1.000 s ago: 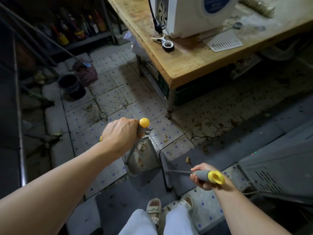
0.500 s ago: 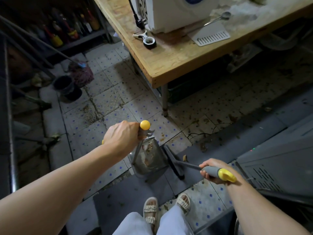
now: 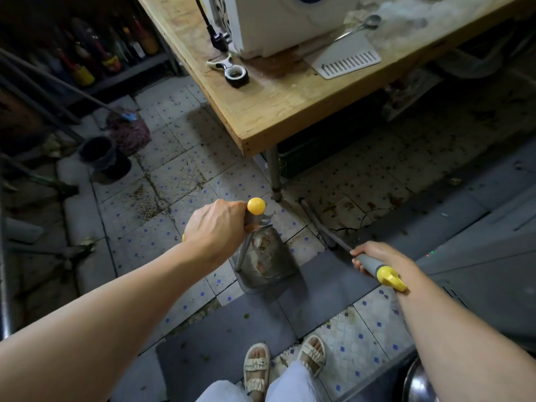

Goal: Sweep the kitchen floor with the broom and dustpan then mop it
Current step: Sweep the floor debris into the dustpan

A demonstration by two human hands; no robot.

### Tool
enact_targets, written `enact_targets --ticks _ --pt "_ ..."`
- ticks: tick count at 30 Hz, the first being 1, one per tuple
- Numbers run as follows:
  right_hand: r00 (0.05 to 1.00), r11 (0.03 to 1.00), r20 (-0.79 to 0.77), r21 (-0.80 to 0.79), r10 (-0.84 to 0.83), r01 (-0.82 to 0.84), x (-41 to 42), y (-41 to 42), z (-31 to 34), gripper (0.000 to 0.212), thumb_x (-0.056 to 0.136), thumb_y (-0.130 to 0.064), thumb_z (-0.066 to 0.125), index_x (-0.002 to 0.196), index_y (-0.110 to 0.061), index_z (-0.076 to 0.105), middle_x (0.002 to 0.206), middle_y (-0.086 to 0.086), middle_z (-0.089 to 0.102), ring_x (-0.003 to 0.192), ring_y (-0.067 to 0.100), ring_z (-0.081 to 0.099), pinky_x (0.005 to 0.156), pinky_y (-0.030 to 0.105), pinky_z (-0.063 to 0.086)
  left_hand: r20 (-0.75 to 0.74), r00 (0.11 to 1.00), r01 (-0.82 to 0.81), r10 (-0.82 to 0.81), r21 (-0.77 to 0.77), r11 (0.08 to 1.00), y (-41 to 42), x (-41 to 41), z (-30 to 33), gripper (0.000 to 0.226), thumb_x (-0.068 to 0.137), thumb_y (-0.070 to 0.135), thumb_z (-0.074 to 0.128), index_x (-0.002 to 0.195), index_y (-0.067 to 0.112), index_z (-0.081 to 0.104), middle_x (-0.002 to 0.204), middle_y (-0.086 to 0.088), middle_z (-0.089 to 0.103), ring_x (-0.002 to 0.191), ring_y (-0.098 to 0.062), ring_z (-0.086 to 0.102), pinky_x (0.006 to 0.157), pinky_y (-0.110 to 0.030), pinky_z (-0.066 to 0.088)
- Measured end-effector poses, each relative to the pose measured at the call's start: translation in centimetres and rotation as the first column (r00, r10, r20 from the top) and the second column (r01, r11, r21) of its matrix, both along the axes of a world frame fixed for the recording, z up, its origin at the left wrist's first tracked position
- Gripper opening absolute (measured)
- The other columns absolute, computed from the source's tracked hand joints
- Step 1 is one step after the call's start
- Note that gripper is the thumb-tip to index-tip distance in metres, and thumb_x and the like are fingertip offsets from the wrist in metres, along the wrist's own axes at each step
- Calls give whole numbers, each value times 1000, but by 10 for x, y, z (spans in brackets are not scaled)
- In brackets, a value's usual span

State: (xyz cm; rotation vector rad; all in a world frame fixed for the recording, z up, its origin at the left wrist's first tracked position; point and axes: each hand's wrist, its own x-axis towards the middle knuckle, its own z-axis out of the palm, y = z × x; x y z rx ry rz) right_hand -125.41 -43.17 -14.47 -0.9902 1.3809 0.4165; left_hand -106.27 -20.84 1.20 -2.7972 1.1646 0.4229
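Observation:
My left hand [image 3: 216,227] grips the yellow-tipped handle of the grey dustpan [image 3: 265,261], which stands on the tiled floor and holds bits of debris. My right hand [image 3: 374,255] holds the grey and yellow handle of the broom [image 3: 317,223]. The broom's dark head reaches out toward the table leg, to the right of the dustpan and apart from it. A mop [image 3: 129,129] with a reddish head leans at the far left beside a black bucket [image 3: 101,156].
A wooden table [image 3: 290,111] carries a white appliance [image 3: 278,21], a peeler and a slotted spatula; its metal leg [image 3: 274,177] stands just beyond the dustpan. Dirt specks cover the tiles under the table. A grey mat lies under my sandalled feet. Bottles fill a shelf at the back left.
The broom head has swung away from the dustpan's mouth, out toward the table leg. My right hand moved right and up with the handle. The dustpan stays in my left hand.

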Motion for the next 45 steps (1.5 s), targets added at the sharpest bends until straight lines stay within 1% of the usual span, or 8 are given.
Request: enact_targets --ticks 9,12,19,25,30,34,38,45 --pt "999 998 1 46 -48 48 -7 21 36 25 96 -5 43 72 -1 45 55 9 46 27 11 44 28 14 35 -9 997 81 -82 -58 995 -4 8 9 30 94 43 46 78 19 47 64 0 48 64 -26 51 56 -29 36" --pt "998 995 -23 83 -56 58 -16 34 40 25 96 -7 43 72 -2 45 44 7 48 28 11 44 29 14 36 -31 993 107 -110 -74 992 -8 9 10 31 94 46 46 81 19 51 63 0 50 64 -26 55 55 -29 39" --pt "996 993 -89 108 -31 41 -37 27 26 22 94 -8 47 73 -3 48 46 6 50 35 10 46 33 15 37 -24 988 147 -149 -76 986 -36 6 7 31 94 45 47 84 17 55 72 -3 55 66 -26 54 55 -29 38" --pt "995 994 -101 109 -3 14 -43 -21 14 22 93 -7 49 72 -1 49 43 7 49 30 12 47 31 15 37 -31 991 125 -128 -65 990 -81 -2 3 24 94 40 49 83 19 53 75 -3 57 67 -25 55 55 -29 38" --pt "993 999 -102 3 54 -54 -35 -75 2 21 91 -4 52 69 0 53 47 10 51 41 17 48 34 18 38 -52 994 97 -98 -33 995 -126 -9 1 24 93 44 50 85 22 52 67 3 48 64 -23 51 53 -28 35" --pt "997 999 -70 -18 29 -30 -31 -122 3 24 91 1 51 67 -1 47 34 9 47 22 15 44 28 13 34 -46 997 68 -69 -27 997 -161 -12 1 26 92 46 52 85 21 53 72 -1 53 65 -25 52 54 -28 35" --pt "999 1000 -47 -14 10 -11 -24 -163 2 21 93 1 50 72 -1 46 35 8 48 22 14 44 28 13 35 -41 998 44 -45 -32 998 -186 -14 0 23 93 43 51 85 22 54 75 -1 59 69 -25 57 55 -28 36" --pt "1000 997 -28 -80 6 -8 -1 -201 -8 13 89 4 54 77 4 50 34 11 50 22 18 46 30 15 37 -41 999 21 -23 -54 998 -215 -4 -2 30 92 48 52 74 25 44 60 6 44 63 -23 55 54 -28 38"
